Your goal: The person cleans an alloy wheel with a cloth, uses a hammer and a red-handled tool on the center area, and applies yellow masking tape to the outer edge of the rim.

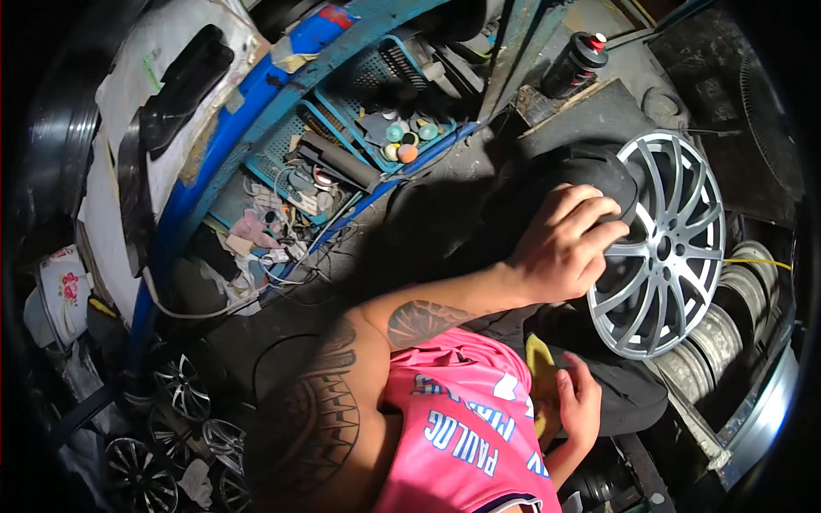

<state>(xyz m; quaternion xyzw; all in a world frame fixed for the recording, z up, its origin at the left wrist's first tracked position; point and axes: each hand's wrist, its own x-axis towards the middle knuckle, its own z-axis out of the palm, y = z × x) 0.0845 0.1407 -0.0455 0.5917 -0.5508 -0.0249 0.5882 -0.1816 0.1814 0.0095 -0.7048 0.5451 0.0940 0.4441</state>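
Note:
My left hand [575,244] reaches across to the right, its fingers bent over a dark rounded surface [594,175]. Whatever lies under its fingertips is hidden. Right beside those fingertips, a silver multi-spoke alloy wheel [664,248] stands tilted with its face towards me. Lower down, my right hand [581,406] is held near my lap with its fingers loosely apart, and I see nothing in it. A yellow cloth-like piece [539,368] lies between that hand and my pink shirt. Below the wheel stretches my dark-clothed leg [629,389].
Blue plastic baskets [376,111] hold small tools and coloured round pieces behind a blue metal frame [192,188]. A black bottle [575,65] with a red cap stands at the back. More wheels [141,474] lie at lower left; bare metal rims [714,333] are stacked right.

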